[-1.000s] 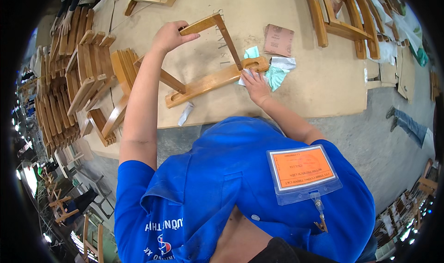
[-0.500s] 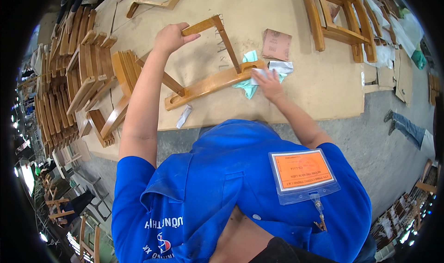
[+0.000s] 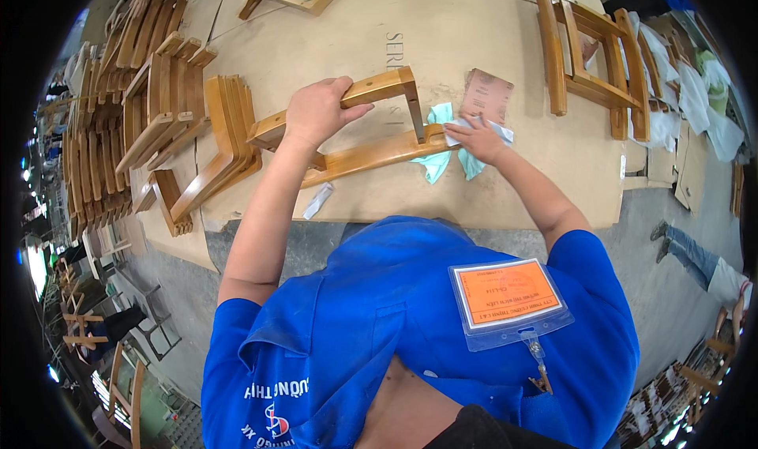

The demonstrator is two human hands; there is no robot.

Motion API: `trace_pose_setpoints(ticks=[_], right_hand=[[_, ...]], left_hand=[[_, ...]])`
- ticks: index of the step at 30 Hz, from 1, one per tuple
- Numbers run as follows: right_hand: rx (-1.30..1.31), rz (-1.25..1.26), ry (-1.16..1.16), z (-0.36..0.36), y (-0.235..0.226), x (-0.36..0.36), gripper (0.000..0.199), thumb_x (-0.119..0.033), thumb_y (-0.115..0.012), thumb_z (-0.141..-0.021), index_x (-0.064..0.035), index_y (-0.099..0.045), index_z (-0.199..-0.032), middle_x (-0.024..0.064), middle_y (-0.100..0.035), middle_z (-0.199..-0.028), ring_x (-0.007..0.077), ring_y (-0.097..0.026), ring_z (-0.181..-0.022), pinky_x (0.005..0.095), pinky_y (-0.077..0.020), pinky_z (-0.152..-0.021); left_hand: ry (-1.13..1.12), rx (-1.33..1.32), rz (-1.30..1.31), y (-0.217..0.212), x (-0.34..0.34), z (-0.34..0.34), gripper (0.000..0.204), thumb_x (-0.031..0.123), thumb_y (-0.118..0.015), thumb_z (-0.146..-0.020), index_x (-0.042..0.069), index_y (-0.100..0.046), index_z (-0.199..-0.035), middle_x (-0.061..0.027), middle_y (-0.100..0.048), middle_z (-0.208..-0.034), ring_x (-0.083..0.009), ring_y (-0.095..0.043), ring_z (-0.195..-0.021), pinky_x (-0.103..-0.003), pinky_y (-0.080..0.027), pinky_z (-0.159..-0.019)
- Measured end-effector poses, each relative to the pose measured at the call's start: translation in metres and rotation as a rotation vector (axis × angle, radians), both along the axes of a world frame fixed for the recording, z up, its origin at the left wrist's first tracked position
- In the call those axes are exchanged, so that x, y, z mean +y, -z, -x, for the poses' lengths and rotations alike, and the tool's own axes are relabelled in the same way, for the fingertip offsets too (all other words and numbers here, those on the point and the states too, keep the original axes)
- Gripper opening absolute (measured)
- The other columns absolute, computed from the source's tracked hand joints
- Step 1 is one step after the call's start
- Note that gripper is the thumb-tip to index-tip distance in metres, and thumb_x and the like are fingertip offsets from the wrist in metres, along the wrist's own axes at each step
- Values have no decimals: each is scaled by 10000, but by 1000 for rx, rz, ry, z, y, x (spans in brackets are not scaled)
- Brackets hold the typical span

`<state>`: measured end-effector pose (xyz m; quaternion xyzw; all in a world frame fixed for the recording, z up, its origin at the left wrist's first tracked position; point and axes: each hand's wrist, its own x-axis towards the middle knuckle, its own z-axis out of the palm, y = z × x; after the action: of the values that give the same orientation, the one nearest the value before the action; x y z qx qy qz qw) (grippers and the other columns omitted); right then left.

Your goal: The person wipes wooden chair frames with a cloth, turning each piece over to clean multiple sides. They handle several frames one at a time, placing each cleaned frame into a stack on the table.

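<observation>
Along the near edge of a cardboard-covered table (image 3: 545,204), I logged a wooden frame (image 3: 384,86), its long rail (image 3: 367,160) lowest and its upper bar toward the camera. The left hand (image 3: 317,111) was wrapped around the upper bar, I judged to steady the frame. The right hand (image 3: 478,139) lay over white paper (image 3: 504,135) at the rail's right end; I could not tell whether its fingers pinched the paper. Pale green cloth (image 3: 437,166) showed beside that end, possibly as padding. Brown sheets (image 3: 487,92), probably abrasive, lay just beyond, presumably for easy reach. Surface: tan, with printed lettering. Room: similar frames (image 3: 227,121) gathered at left, another frame (image 3: 555,62) at right, grey floor (image 3: 641,212) past the table.
</observation>
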<state>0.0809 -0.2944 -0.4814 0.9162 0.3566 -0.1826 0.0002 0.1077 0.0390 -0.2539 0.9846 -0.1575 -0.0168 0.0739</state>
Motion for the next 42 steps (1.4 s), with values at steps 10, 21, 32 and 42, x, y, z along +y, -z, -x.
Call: trace_pose_setpoints(ticks=[10,21,32,42], right_hand=[[1,-53,-65,-8,5,24,543,-126,-497,-907,-257,-420,-1428,-109,-315,-1520,244,-200,-1443,631,-238,-1099],[-61,-144,-109,-13,13,16,516,-152,-501,-898,-223,-455,-1407,-101,-350,-1497,251,-272,-1404,610,-293,-1076],[-42,-168,40,5,23,32,474,-215,-522,-910,-247,-483,-1382,-138,-361,-1491,265,-250,-1414,655,-241,-1069],[70,-328,130,8,24,29,454,-267,-515,-935,-280,-481,-1387,-148,-378,-1485,281,-211,-1435,614,-187,-1121]], left_hand=[[-14,2,-16,4,1,-4,470,517,-697,-773,91,-655,-968,-97,-670,-819,-300,-651,-756,-402,-524,-646],[-28,30,-51,3,0,-7,481,549,-665,-783,106,-647,-971,-92,-671,-807,-294,-654,-764,-407,-536,-650],[-38,21,-39,2,-1,-4,480,547,-671,-777,103,-644,-958,-90,-671,-801,-295,-652,-764,-409,-531,-664],[-29,30,-27,0,-3,-4,493,548,-677,-775,92,-646,-961,-105,-660,-800,-314,-644,-753,-419,-516,-648]])
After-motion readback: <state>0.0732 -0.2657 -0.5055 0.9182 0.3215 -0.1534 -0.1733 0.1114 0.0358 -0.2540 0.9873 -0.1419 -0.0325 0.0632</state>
